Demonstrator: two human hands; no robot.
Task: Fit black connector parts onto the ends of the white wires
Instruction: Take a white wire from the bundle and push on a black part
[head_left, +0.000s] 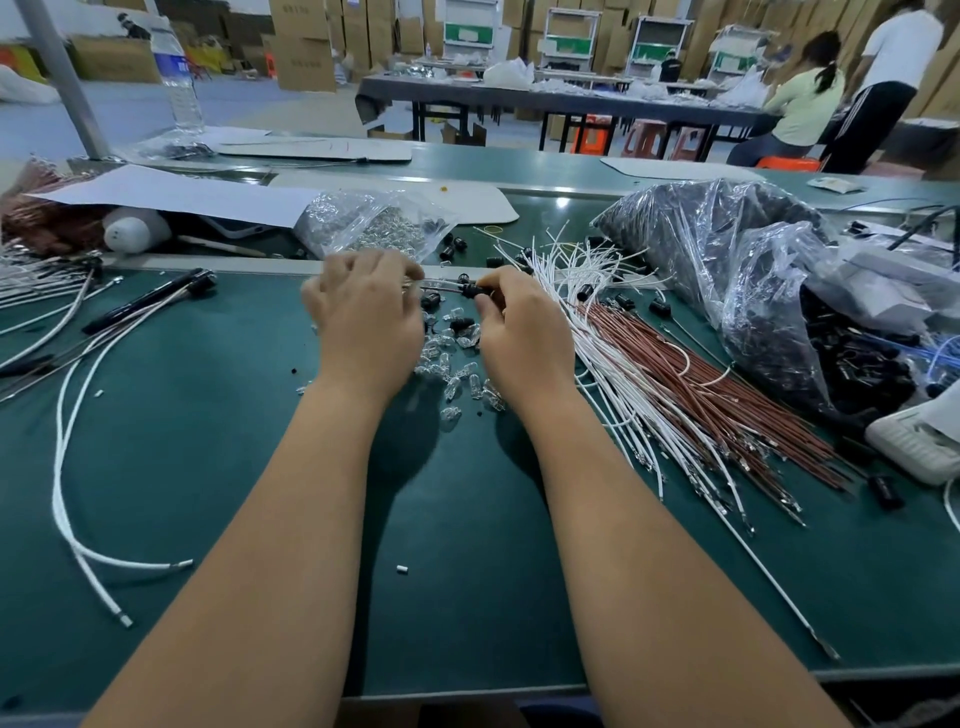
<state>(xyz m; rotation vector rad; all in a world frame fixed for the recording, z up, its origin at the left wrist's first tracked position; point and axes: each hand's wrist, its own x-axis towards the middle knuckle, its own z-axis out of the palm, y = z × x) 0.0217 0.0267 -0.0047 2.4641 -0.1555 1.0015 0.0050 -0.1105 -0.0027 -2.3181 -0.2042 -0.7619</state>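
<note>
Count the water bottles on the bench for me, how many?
1. The bottle stands at the far left of the bench, beside the grey post. Others may be hidden behind the bags.

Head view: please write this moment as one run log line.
left hand: holds clear piece | right hand: pinches black connector | white wires: piled right | stage: fitting

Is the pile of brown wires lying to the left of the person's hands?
No, the brown wires lie on the table to the right of the right hand, beside the white wires.
</note>
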